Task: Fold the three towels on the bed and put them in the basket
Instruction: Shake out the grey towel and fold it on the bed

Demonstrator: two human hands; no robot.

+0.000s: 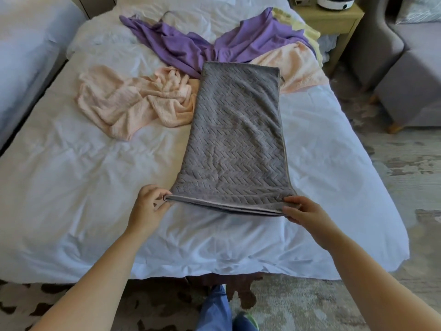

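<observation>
The gray herringbone towel [235,139] lies lengthwise down the bed [71,187], its far end hiding part of a peach towel [298,65] at 1 o'clock. The left hand [148,209] pinches the near left corner, fingers [158,188] curled on the doubled edge. The right hand [304,212] pinches the near right corner. A crumpled pink towel [133,101] touches it at 10 o'clock. Bare sheet spreads at 8 and 4 o'clock.
</observation>
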